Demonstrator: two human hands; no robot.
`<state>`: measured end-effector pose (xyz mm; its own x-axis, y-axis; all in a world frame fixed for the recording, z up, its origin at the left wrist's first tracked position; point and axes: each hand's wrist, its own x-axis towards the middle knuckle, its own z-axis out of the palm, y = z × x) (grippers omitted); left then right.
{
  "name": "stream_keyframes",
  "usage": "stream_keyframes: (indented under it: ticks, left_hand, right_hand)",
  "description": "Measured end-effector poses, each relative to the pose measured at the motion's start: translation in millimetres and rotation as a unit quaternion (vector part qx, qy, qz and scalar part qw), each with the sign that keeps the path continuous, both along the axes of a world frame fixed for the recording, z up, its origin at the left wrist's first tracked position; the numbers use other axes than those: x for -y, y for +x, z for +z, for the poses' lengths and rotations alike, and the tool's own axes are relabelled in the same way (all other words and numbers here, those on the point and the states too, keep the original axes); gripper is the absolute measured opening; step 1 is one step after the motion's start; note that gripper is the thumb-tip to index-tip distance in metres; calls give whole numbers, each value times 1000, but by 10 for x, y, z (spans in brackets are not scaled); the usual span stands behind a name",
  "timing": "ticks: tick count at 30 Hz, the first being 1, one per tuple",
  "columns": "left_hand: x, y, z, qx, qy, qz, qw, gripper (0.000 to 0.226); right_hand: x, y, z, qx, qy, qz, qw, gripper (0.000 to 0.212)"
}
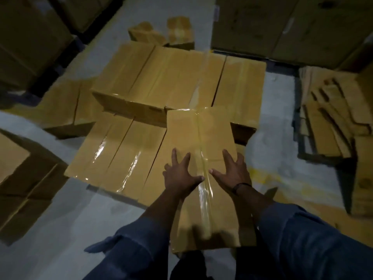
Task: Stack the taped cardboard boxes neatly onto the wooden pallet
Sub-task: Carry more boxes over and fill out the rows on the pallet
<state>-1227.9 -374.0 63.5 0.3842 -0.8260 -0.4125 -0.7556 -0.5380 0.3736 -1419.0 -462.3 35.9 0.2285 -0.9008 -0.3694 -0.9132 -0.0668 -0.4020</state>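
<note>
A long taped cardboard box [193, 134] lies lengthwise in front of me, shiny tape down its middle. My left hand [179, 172] and my right hand [232, 170] rest flat on its top, fingers spread, one on each side of the tape. Its far end sits against a higher row of taped boxes [177, 77]. To its left lies a lower row of taped boxes [117, 150] side by side. The wooden pallet under the stack is hidden by the boxes.
Loose boxes lie on the grey floor at the left [66, 110] and near left [24, 178]. Two small boxes [161, 32] stand behind the stack. Flattened cardboard [331, 114] is piled on the right. Tall cartons [282, 23] line the back.
</note>
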Motion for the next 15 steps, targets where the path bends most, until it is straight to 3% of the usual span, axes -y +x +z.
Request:
stream_keyframes:
  ticks: [8, 15]
  left_hand:
    - [43, -148, -378, 7, 19, -123, 992, 114]
    - [521, -246, -1024, -8, 3, -170, 985, 116]
  right_hand:
    - [-451, -387, -289, 14, 28, -116, 993, 103]
    - [-160, -524, -845, 27, 5, -171, 985, 100]
